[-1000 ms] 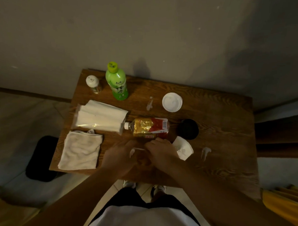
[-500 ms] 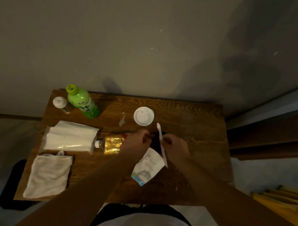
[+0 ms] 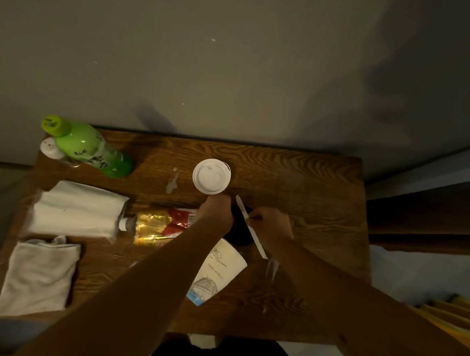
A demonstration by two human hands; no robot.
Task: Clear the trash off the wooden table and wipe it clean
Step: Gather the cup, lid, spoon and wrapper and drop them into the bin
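Note:
On the wooden table [image 3: 309,181], my left hand [image 3: 216,211] grips the rim of a printed white paper cup [image 3: 220,270]. The cup leans with its dark mouth away from me and its blue base towards me. My right hand [image 3: 271,225] pinches a white straw [image 3: 250,228] that slants across the cup's mouth. A white plastic lid [image 3: 211,176] lies just beyond my left hand. A plastic bottle with a gold and red label [image 3: 156,225] lies on its side, partly under my left forearm. Whitish spill marks [image 3: 173,182] show near the lid, and another spill mark [image 3: 271,268] lies below my right wrist.
A green bottle [image 3: 92,150] and a small white-capped bottle [image 3: 50,148] stand at the far left corner. A pack of white tissues [image 3: 76,211] and a folded white cloth [image 3: 38,277] lie along the left side. A wall runs behind the table.
Both hands left the front edge and came up to the cup. My left hand took the cup's rim and my right hand picked up the straw. The view shifted left and closer.

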